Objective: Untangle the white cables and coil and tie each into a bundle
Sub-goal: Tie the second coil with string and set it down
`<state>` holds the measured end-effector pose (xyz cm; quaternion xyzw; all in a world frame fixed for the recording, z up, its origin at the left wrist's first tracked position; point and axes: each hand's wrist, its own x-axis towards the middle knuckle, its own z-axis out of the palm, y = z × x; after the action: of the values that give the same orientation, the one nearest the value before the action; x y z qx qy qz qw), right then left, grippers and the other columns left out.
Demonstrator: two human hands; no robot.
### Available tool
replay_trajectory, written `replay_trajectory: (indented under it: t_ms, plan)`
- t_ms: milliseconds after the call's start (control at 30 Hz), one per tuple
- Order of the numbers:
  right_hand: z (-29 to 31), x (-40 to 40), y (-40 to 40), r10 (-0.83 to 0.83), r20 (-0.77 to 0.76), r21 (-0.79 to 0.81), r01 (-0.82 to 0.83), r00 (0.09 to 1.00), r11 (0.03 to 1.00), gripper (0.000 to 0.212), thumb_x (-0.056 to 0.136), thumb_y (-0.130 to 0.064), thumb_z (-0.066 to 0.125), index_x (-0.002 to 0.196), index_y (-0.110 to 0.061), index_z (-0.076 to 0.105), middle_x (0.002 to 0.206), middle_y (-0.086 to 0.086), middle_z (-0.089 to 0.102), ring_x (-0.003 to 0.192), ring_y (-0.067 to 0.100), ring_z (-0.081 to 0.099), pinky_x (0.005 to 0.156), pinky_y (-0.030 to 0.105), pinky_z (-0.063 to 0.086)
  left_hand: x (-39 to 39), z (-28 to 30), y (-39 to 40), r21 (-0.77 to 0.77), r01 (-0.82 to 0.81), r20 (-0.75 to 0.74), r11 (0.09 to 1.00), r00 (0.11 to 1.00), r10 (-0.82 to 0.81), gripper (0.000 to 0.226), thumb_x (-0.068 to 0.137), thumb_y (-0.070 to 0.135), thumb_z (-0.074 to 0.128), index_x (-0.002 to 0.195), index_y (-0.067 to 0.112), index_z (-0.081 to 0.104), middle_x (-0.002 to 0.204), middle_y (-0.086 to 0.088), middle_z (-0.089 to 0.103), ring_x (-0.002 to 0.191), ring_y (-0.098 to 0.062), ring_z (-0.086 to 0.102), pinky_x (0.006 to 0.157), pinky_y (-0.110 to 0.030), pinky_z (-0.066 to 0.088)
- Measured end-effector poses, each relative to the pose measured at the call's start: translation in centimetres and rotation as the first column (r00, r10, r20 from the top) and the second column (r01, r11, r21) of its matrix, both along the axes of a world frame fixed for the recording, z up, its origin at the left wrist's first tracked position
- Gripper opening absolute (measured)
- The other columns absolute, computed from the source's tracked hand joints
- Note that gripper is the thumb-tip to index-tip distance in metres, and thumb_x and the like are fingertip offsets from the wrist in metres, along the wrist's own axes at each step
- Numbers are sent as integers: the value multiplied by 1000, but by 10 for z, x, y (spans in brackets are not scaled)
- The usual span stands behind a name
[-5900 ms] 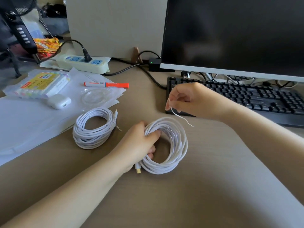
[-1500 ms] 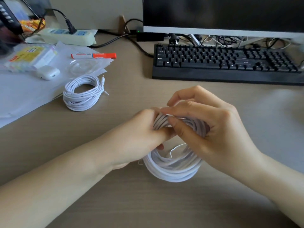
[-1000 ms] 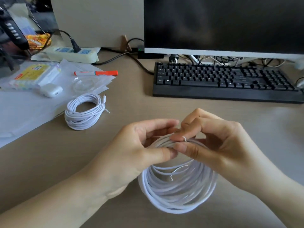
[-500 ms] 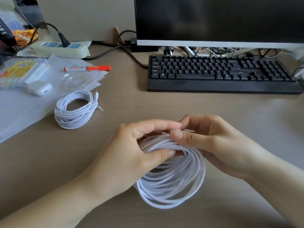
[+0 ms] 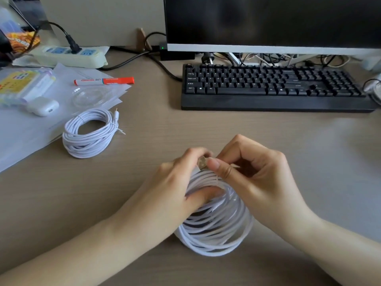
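Note:
A coiled white cable (image 5: pixel 216 230) stands tilted on the desk between my hands. My left hand (image 5: pixel 175 188) grips the coil's top strands, thumb inside the loop. My right hand (image 5: pixel 253 176) pinches a thin white twist tie at the top of the coil, right against my left fingertips. The tie itself is mostly hidden by my fingers. A second white cable bundle (image 5: pixel 88 133) lies tied on the desk at the left, its small plug end sticking out to the right.
A black keyboard (image 5: pixel 274 87) and a monitor (image 5: pixel 268 23) stand at the back. Papers (image 5: pixel 24 137), an orange marker (image 5: pixel 105 81), a white earbud case (image 5: pixel 42 106), a clear disc and a power strip (image 5: pixel 68 56) fill the left side.
The coil went from lying flat, with the tie held above it, to held upright between both hands. Over the last second my fingers closed together at the coil's top around the tie.

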<state>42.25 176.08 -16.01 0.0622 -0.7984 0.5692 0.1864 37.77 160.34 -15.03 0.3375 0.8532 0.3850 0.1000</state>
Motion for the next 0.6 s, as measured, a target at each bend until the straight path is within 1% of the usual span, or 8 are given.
replay_trajectory:
  t_ms: [67, 133, 200, 267, 367, 500, 533, 600]
  plan:
    - [-1, 0, 0, 10, -72, 74, -5, 997, 997, 19, 81, -21, 72, 68, -8, 64, 72, 3, 58, 71, 15, 59, 63, 22, 47, -1, 1, 1, 52, -7, 46, 999, 999, 4, 48, 68, 56, 62, 108, 32, 56, 84, 17, 67, 85, 9, 59, 69, -5, 42]
    - [-1, -1, 0, 38, -132, 135, -20, 991, 991, 20, 80, -21, 69, 67, -7, 64, 75, 5, 52, 73, 17, 54, 64, 26, 46, 0, 4, 2, 58, -19, 85, 998, 996, 14, 49, 66, 54, 64, 109, 32, 55, 84, 16, 68, 82, 7, 61, 68, -6, 44]
    - [1, -1, 0, 81, -133, 153, -60, 988, 986, 18, 80, -23, 67, 68, -10, 64, 73, 4, 49, 69, 17, 50, 62, 27, 44, 3, 6, 3, 14, 0, 68, 1000, 998, 0, 56, 70, 46, 63, 122, 40, 43, 88, 20, 65, 89, 12, 56, 70, -2, 40]
    - [4, 0, 0, 118, -76, 140, -106, 990, 984, 19, 79, -27, 67, 67, -14, 62, 67, 2, 53, 62, 16, 50, 58, 26, 43, 4, 7, 3, -35, 16, 33, 999, 999, -15, 65, 78, 38, 60, 132, 49, 26, 86, 21, 61, 93, 12, 50, 75, -4, 39]
    - [13, 0, 5, 145, 37, 118, -149, 989, 982, 23, 78, -36, 68, 70, -15, 64, 62, 0, 60, 55, 15, 51, 53, 25, 43, 6, 7, 1, -63, 31, 54, 998, 998, -27, 73, 86, 31, 59, 132, 58, 10, 78, 18, 60, 84, 8, 53, 76, -8, 39]
    - [23, -4, 16, 223, 113, 170, -240, 968, 956, 24, 76, -41, 64, 76, -17, 69, 66, 0, 67, 59, 17, 58, 59, 37, 48, 5, 7, 0, -47, 77, 86, 996, 994, -73, 78, 88, 35, 56, 133, 62, -2, 92, 8, 64, 87, -4, 58, 80, -19, 41]
    - [24, -5, 18, 229, 102, 199, -245, 968, 949, 23, 77, -40, 64, 77, -18, 69, 67, -1, 68, 60, 16, 60, 60, 38, 48, 4, 8, 0, -38, 89, 100, 995, 991, -85, 80, 88, 36, 56, 132, 64, -5, 94, 7, 65, 88, -5, 59, 80, -19, 41]
    - [26, -7, 22, 247, 54, 265, -252, 968, 931, 22, 79, -37, 64, 81, -15, 70, 71, -3, 69, 64, 15, 63, 61, 36, 50, 2, 9, 0, 3, 120, 169, 993, 978, -119, 83, 86, 41, 57, 132, 64, -7, 102, 16, 63, 95, 1, 59, 81, -8, 41]
